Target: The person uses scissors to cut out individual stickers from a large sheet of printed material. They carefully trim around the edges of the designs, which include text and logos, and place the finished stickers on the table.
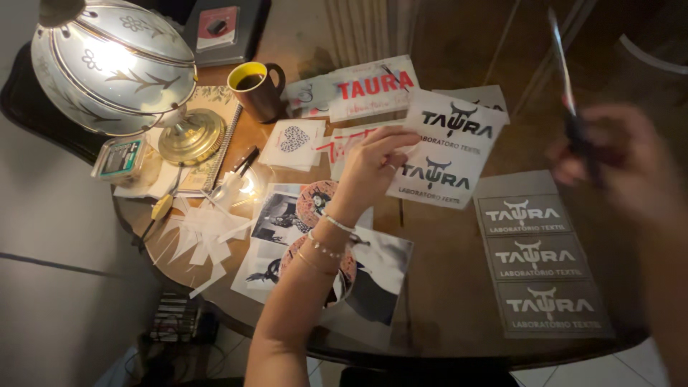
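Two hands: left hand (369, 168) fingers pinch white printed sheet's (448, 147) left edge.

dim room lit warmly by the lamp (115, 64) at left; right hand (616, 168) motion-blurred, corners dark.

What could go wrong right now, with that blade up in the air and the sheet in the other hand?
The right hand holds a blade raised and blurred, close to the left hand gripping the white sheet; a slip might nick fingers or tear the sheet. The full mug stands beside the prints and might spill on them if knocked.
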